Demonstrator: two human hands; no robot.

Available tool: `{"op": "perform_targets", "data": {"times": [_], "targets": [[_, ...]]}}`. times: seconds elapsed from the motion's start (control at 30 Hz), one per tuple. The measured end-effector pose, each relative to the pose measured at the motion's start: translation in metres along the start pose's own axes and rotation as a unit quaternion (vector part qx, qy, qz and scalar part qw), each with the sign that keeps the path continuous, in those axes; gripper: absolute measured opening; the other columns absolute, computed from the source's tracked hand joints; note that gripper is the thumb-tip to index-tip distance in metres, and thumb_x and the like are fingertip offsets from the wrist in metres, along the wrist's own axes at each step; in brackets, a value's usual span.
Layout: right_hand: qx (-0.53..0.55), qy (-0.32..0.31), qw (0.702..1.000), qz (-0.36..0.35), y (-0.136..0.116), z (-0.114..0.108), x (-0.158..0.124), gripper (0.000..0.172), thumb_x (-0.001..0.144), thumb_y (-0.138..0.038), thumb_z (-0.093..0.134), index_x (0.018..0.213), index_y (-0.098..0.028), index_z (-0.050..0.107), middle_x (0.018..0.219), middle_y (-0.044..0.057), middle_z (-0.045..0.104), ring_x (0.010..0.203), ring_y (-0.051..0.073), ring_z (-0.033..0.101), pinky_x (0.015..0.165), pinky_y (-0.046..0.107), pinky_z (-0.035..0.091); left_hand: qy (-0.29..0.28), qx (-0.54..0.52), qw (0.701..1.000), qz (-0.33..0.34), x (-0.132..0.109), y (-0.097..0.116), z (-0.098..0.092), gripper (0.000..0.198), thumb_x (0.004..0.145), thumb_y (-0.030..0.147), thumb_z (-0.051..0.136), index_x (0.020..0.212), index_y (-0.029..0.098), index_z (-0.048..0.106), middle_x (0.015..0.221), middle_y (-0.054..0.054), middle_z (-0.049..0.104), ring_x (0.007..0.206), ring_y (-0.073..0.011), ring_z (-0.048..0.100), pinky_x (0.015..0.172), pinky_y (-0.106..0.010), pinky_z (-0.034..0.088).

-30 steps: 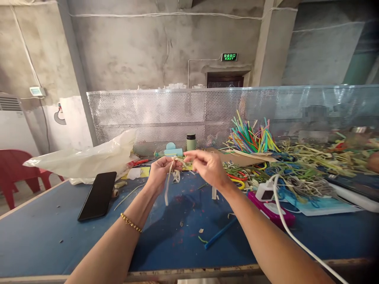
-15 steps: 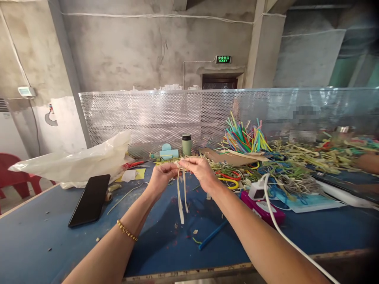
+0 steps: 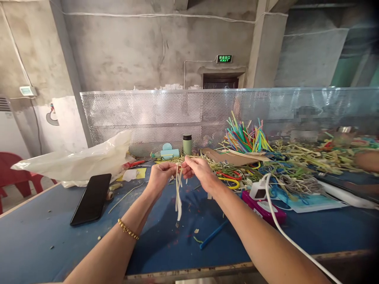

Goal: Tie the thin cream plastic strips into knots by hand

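Pale, flat fibre strips [image 3: 178,197] hang down between my hands above the blue table, looped at the top. My left hand [image 3: 160,177] pinches them near the upper end with thumb and fingers. My right hand [image 3: 201,171] is closed close beside it, its thumb over the curled fingers. A short pale strip end shows just under those fingers; the rest of it is hidden behind them. Below on the table lies a blue stick [image 3: 213,234] with a small green scrap at its tip.
On the left lie a black phone [image 3: 91,200] and a plastic bag [image 3: 74,161]. A green bottle [image 3: 187,145] stands behind my hands. To the right are colourful tubes [image 3: 247,136], a magenta box [image 3: 274,215] with a white cable, and heaped strips. Another person's hand [image 3: 367,161] is at far right.
The hanging strips have drawn together into one narrow bunch beneath my left fingers. My right fingers have shifted slightly, with their tips now curled under the thumb.
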State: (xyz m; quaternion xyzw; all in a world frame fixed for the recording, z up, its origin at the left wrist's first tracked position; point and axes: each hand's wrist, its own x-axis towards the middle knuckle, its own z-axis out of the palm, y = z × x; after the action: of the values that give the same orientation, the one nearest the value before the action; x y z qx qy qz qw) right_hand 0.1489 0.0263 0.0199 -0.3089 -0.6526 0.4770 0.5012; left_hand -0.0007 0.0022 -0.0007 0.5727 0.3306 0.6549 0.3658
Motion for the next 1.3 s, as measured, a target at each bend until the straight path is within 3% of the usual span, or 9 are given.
{"op": "perform_targets", "data": {"times": [0.17, 0.3, 0.5, 0.63, 0.7, 0.77, 0.87, 1.2, 1.3], "targets": [[-0.058, -0.017, 0.998, -0.031, 0.000, 0.001, -0.001, 0.036, 0.074, -0.047, 0.073, 0.064, -0.015, 0.059, 0.056, 0.000, 0.059, 0.045, 0.010, 0.054, 0.047, 0.024, 0.042, 0.010, 0.010, 1.000, 0.009, 0.002, 0.000, -0.002, 0.022, 0.063, 0.034, 0.081, 0.072, 0.013, 0.076, 0.065, -0.004, 0.068, 0.059, -0.0116, 0.051, 0.059, -0.025, 0.041], [-0.087, -0.037, 0.994, -0.056, 0.001, 0.004, -0.004, 0.028, 0.076, -0.041, 0.071, 0.067, -0.015, 0.063, 0.050, -0.003, 0.054, 0.047, 0.009, 0.046, 0.048, 0.023, 0.033, 0.014, 0.003, 1.000, 0.007, 0.001, 0.001, 0.000, 0.026, 0.061, 0.036, 0.083, 0.073, 0.013, 0.076, 0.064, -0.002, 0.066, 0.058, -0.0111, 0.050, 0.058, -0.024, 0.040], [-0.162, -0.043, 0.982, -0.090, -0.002, -0.003, -0.002, 0.036, 0.080, -0.046, 0.067, 0.062, -0.016, 0.059, 0.047, -0.003, 0.051, 0.045, 0.009, 0.044, 0.047, 0.024, 0.033, 0.013, -0.026, 0.999, -0.014, 0.001, 0.001, -0.001, 0.027, 0.063, 0.038, 0.082, 0.070, 0.013, 0.074, 0.058, 0.000, 0.060, 0.057, -0.0097, 0.046, 0.055, -0.023, 0.034], [-0.157, 0.057, 0.974, -0.156, -0.008, -0.021, 0.006, 0.039, 0.086, -0.051, 0.059, 0.073, -0.015, 0.066, 0.059, 0.001, 0.059, 0.053, 0.012, 0.052, 0.053, 0.026, 0.041, -0.075, -0.085, 0.991, -0.075, 0.003, 0.002, -0.009, 0.027, 0.066, 0.036, 0.081, 0.071, 0.011, 0.074, 0.065, -0.003, 0.062, 0.059, -0.0100, 0.051, 0.059, -0.023, 0.037], [-0.186, 0.011, 0.966, -0.179, -0.010, -0.027, 0.008, 0.032, 0.087, -0.044, 0.059, 0.086, -0.015, 0.072, 0.075, 0.005, 0.068, 0.068, 0.015, 0.060, 0.064, 0.028, 0.047, -0.115, -0.101, 0.982, -0.107, 0.004, 0.003, -0.012, 0.027, 0.066, 0.034, 0.082, 0.074, 0.010, 0.074, 0.065, -0.003, 0.060, 0.058, -0.0092, 0.049, 0.058, -0.024, 0.036], [-0.196, -0.079, 0.961, -0.176, -0.011, -0.027, 0.007, 0.028, 0.087, -0.038, 0.058, 0.097, -0.016, 0.073, 0.091, 0.008, 0.072, 0.084, 0.017, 0.065, 0.076, 0.030, 0.050, -0.139, -0.103, 0.977, -0.125, 0.003, 0.004, -0.013, 0.026, 0.066, 0.034, 0.082, 0.074, 0.010, 0.074, 0.064, -0.003, 0.059, 0.057, -0.0090, 0.048, 0.057, -0.024, 0.035], [-0.195, -0.154, 0.956, -0.155, -0.012, -0.022, 0.002, 0.029, 0.087, -0.032, 0.058, 0.105, -0.014, 0.073, 0.093, 0.008, 0.073, 0.086, 0.017, 0.066, 0.081, 0.031, 0.050, -0.159, -0.095, 0.974, -0.135, 0.002, 0.006, -0.013, 0.025, 0.067, 0.032, 0.081, 0.068, 0.009, 0.073, 0.064, -0.004, 0.059, 0.058, -0.0092, 0.047, 0.058, -0.025, 0.035], [-0.244, -0.167, 0.944, -0.145, -0.013, -0.031, 0.003, 0.017, 0.083, -0.029, 0.064, 0.077, -0.012, 0.068, 0.066, 0.002, 0.063, 0.061, 0.012, 0.055, 0.058, 0.025, 0.043, -0.186, -0.079, 0.969, -0.143, 0.000, 0.008, -0.016, 0.025, 0.066, 0.033, 0.081, 0.066, 0.010, 0.071, 0.061, -0.002, 0.055, 0.058, -0.0094, 0.042, 0.059, -0.026, 0.031], [-0.284, -0.126, 0.933, -0.182, -0.012, -0.028, 0.002, 0.012, 0.085, -0.023, 0.063, 0.077, -0.014, 0.064, 0.066, 0.000, 0.059, 0.060, 0.011, 0.054, 0.057, 0.025, 0.042, -0.201, -0.049, 0.970, -0.130, 0.001, 0.007, -0.018, 0.025, 0.069, 0.034, 0.079, 0.065, 0.011, 0.070, 0.062, -0.002, 0.055, 0.059, -0.0102, 0.042, 0.060, -0.027, 0.031]]}}
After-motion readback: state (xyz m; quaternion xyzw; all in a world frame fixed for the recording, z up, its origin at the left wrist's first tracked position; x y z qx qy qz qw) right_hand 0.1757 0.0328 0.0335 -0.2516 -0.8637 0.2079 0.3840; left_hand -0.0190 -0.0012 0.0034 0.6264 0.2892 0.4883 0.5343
